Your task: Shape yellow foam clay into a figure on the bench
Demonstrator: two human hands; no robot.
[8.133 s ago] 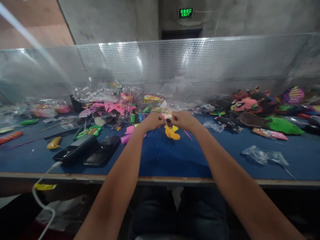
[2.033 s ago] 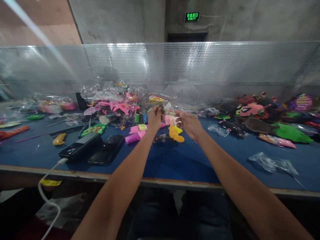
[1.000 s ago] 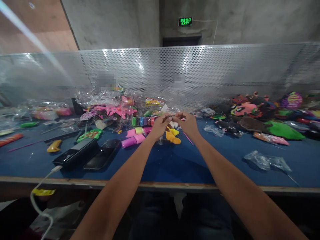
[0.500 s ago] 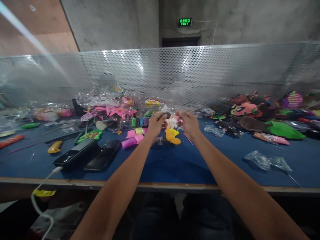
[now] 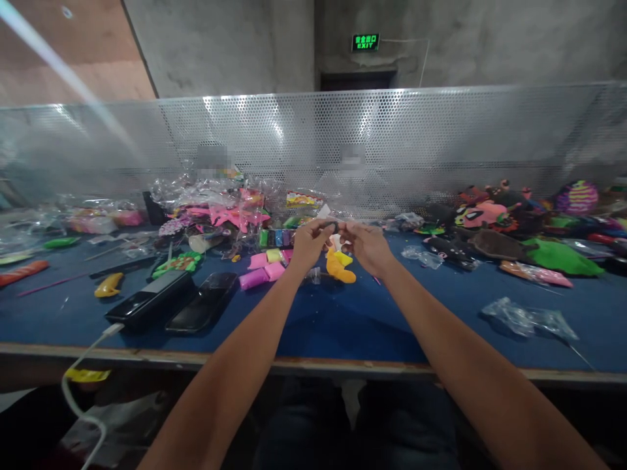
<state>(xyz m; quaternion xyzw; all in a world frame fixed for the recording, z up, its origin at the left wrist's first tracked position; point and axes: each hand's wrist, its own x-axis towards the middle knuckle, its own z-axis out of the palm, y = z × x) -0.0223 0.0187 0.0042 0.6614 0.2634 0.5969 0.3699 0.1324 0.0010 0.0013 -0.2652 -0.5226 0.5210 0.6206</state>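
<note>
My left hand (image 5: 307, 247) pinches a small dark piece (image 5: 334, 225), perhaps of soft clay, between thumb and fingers. From the other side, the closed fingertips of my right hand (image 5: 366, 247) meet that same piece, and both hands hover over the blue table. Just below them lies an orange-yellow curved shape (image 5: 339, 267), which looks like modelling clay, with a bright yellow bit at its side. Pink packets (image 5: 264, 271) rest left of my left wrist. Behind the hands, a whitish item shows only partly; my fingers cover the rest.
A phone (image 5: 202, 303) and a black power bank (image 5: 149, 300) with a white cable lie left. Clear wrappers and pink pieces (image 5: 230, 215) pile up behind. Plush-like toys (image 5: 494, 222) and crumpled plastic (image 5: 529, 316) occupy the right. A perforated metal screen (image 5: 294, 137) closes the back.
My right hand has moved left, and its fingertips now meet the dark piece held by my left hand. The view has shifted slightly.
</note>
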